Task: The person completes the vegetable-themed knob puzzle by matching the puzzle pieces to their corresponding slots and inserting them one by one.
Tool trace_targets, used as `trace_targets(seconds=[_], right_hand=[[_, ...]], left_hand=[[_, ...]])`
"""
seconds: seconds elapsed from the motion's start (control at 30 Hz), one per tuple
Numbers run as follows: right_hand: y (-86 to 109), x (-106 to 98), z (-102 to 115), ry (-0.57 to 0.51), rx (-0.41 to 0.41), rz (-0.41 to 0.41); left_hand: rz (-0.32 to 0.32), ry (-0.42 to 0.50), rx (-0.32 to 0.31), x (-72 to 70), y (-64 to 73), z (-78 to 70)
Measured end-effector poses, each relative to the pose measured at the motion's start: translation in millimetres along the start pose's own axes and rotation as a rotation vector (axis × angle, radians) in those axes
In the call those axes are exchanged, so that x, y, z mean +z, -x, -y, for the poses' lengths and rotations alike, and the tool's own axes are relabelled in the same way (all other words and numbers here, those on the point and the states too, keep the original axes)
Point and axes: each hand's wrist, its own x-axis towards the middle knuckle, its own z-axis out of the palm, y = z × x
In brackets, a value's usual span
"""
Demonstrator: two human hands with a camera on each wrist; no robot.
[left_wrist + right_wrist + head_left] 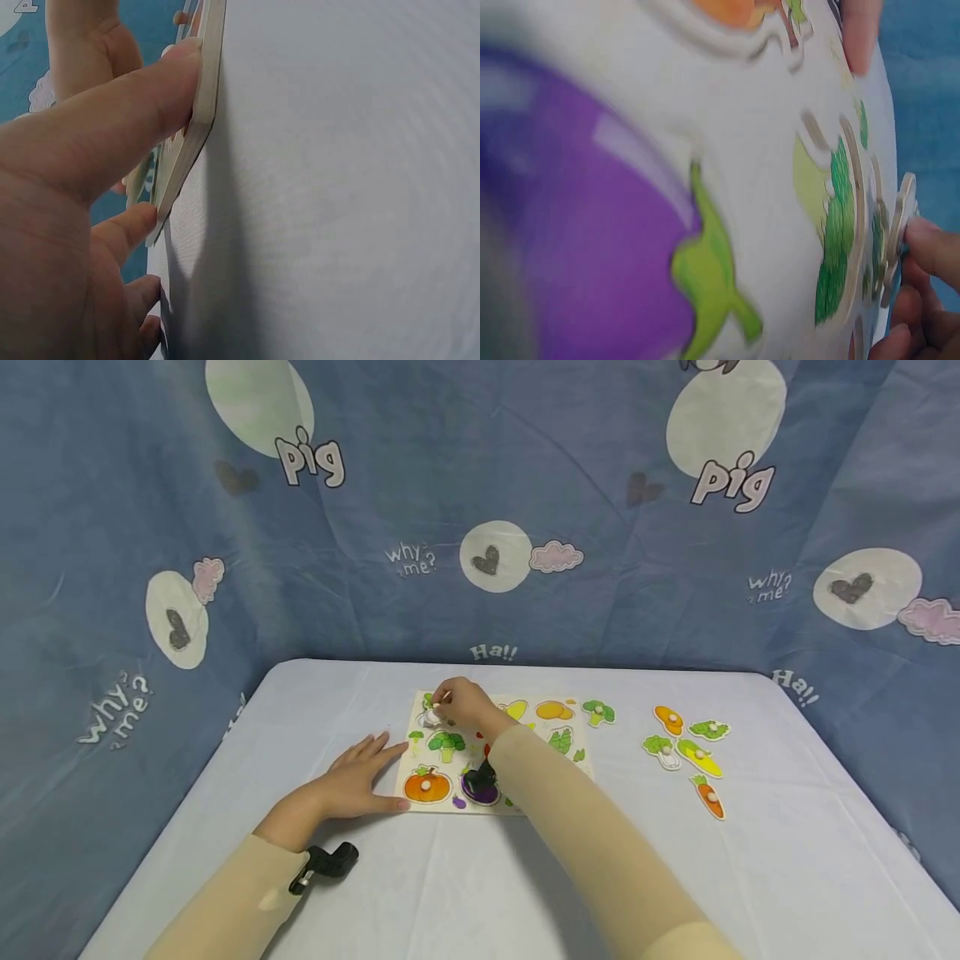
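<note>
Head view: we find the pumpkin piece [425,787] seated in the puzzle board [411,762], six loose pieces [698,757] lying at its right on a white surface [465,893], blue printed cloth [420,452] beyond; much seems undone. Left wrist: the left hand [67,195], fingers spread, touches the board's left edge. Right wrist: the right hand [939,324], fingers pinching another piece [904,199], vegetable unclear, reaches over the board.

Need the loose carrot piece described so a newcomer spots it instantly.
On the white table, look right of the puzzle board to the five-piece cluster. The carrot piece lies nearest the camera, by the yellow corn piece. It alone there is a slim orange taper with a green top.
</note>
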Motion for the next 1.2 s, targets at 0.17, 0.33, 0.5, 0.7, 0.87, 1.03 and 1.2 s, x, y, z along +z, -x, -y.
trace_targets(seconds=[0.17,0.33,0.5,0.7,0.87,1.03,1.2], right_hand=[[-2.4,9.2,9.3,-0.004,0.026,-0.039],[-1.6,13.6,12.4,0.043,0.076,-0.065],[-2.7,15.6,12.4,0.029,0.102,-0.110],[-2.3,19.1,13.1,-0.017,0.133,-0.126],[-1.5,18.0,13.8,0.034,0.131,-0.133],[-1.8,17.4,11.7,0.044,0.128,-0.122],[0.5,16.4,9.5,-0.116,0.153,-0.102]], left_hand=[[-0.008,-0.005,0.010,0.5,0.7,1.6],[-0.003,-0.005,0.016,-0.1,1.3,0.7],[-0.012,-0.006,0.023,-2.1,0.2,-0.6],[0.006,-0.007,0.001,-0.1,0.4,1.7],[0.002,-0.006,0.000,-0.1,0.2,2.3],[0.000,-0.004,0.002,-0.5,0.9,1.9],[-0.001,0.004,0.002,-0.8,2.1,2.2]])
